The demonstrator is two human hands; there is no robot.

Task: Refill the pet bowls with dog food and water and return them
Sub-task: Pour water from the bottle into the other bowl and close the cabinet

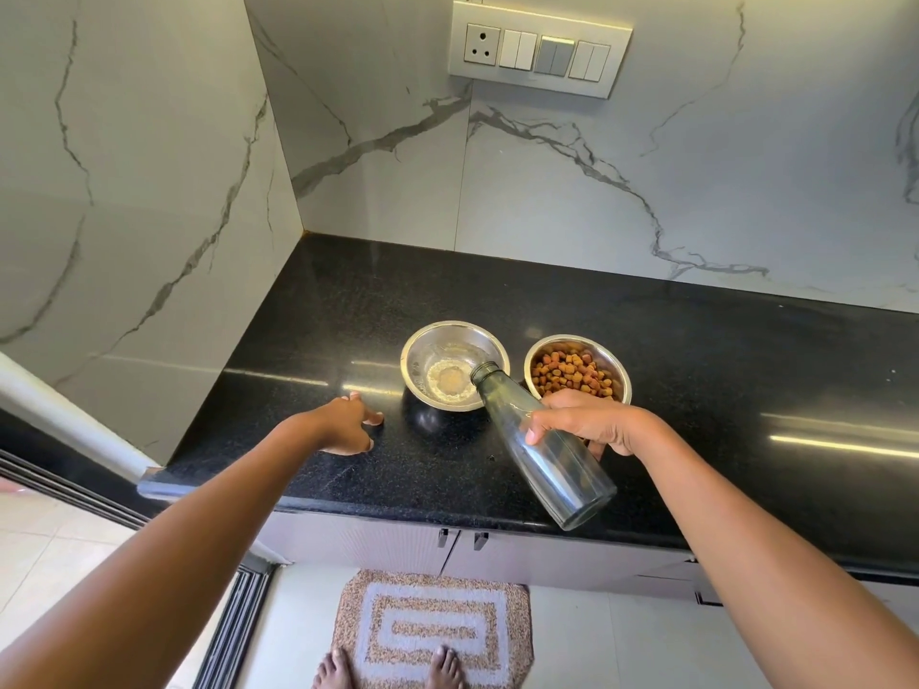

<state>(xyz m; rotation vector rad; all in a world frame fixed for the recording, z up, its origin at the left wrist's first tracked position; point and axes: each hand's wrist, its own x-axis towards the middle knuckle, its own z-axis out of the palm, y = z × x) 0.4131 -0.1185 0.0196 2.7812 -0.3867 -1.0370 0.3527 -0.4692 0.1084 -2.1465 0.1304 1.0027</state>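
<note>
Right hand (587,425) grips tilted glass bottle (542,445), neck over steel water bowl (455,364) on black counter (696,350). Kibble bowl (577,370) sits just beside. Left hand (348,425) rests open, fingertips on counter, holding nothing.

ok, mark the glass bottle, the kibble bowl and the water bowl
glass bottle (557,460), head view, clear body below the grip
kibble bowl (619,372), head view, right rim
water bowl (415,348), head view, left inner wall

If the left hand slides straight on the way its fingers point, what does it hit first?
Most likely the water bowl. The left hand rests on the countertop, fingers aimed right and slightly away toward the bowl's near-left base. Depth is uncertain; it may just graze the front.
</note>
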